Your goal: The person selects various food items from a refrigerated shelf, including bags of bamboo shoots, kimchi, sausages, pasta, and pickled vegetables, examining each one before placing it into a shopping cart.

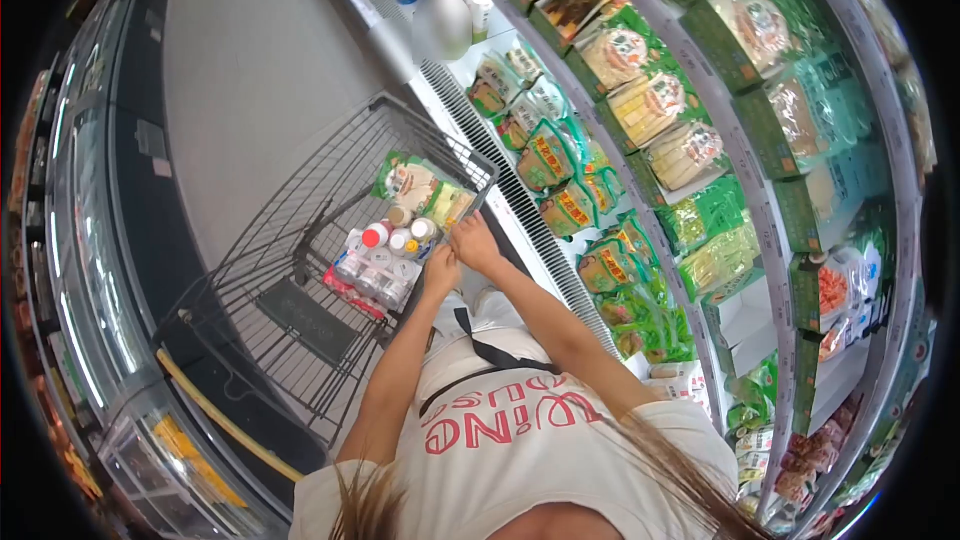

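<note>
A dark wire shopping cart (290, 230) stands in front of me. Inside it, a green and clear food package (410, 180) lies near my hands, beside several bottles with white, red and yellow caps (400, 240) and a pink-and-white wrapped pack (375, 280). My right hand (474, 243) has its fingers curled at the near edge of the cart, by the end of the green package. My left hand (441, 267) is closed right beside it, close to the bottles. What the fingers of either hand grip is too small to make out.
Refrigerated shelves (700, 70) with bagged foods run along the right. Green-and-orange bags (550, 160) lie on the lowest shelf, beyond a black vent grille (510, 180). Glass-fronted freezers (90, 220) line the left. Grey floor (240, 60) stretches ahead of the cart.
</note>
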